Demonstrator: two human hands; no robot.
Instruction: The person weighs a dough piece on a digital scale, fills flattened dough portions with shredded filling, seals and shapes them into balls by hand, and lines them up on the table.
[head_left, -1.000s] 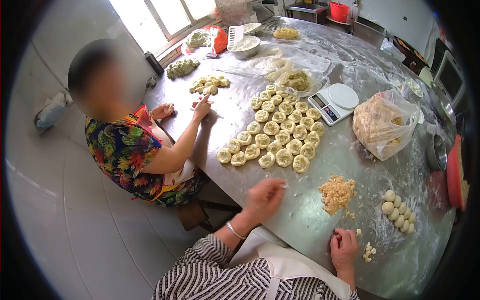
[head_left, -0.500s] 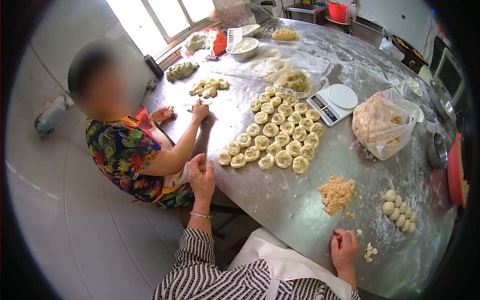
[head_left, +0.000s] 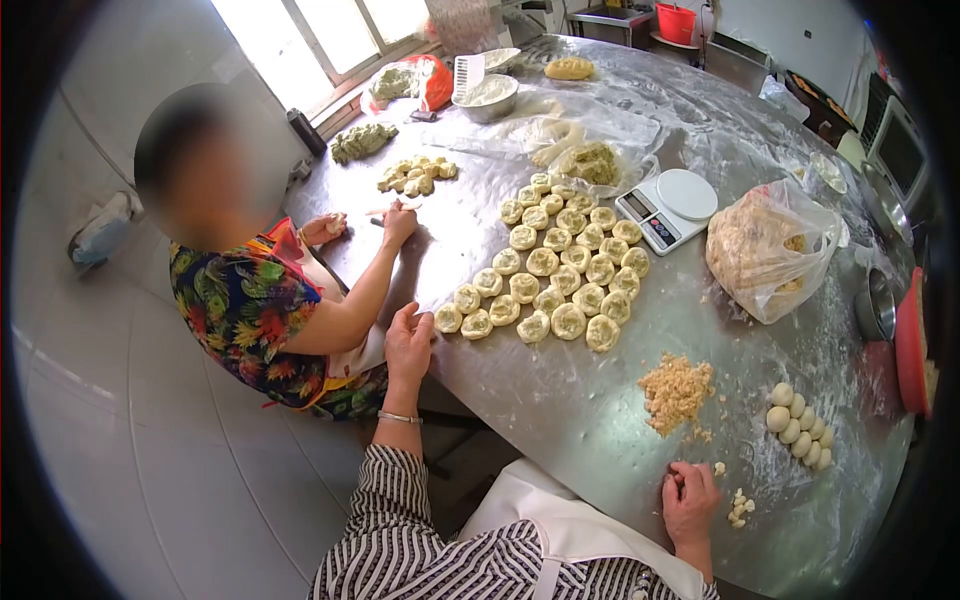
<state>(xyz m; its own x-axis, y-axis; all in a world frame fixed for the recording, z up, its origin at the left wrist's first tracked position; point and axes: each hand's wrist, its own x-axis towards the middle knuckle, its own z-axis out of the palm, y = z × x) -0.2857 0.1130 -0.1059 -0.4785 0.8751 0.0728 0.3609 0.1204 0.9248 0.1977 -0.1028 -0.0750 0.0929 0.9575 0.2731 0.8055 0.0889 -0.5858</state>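
Head view: metal table [head_left: 560,400], dough rounds [head_left: 568,320] mid-left; right, plastic bag [head_left: 765,250] of crumbly filling; far, metal bowl [head_left: 488,108] of white powder. Left hand [head_left: 408,345] loosely open beside rounds; right hand [head_left: 688,497] curled, grip unclear.

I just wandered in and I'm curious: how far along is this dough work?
Many dough rounds look shaped, hollowed and laid out together. The left hand is beside them at the table edge; whether it holds anything is unclear. The right hand rests near small crumbs. Probably left to use: smooth pale balls and the loose crumbly heap.
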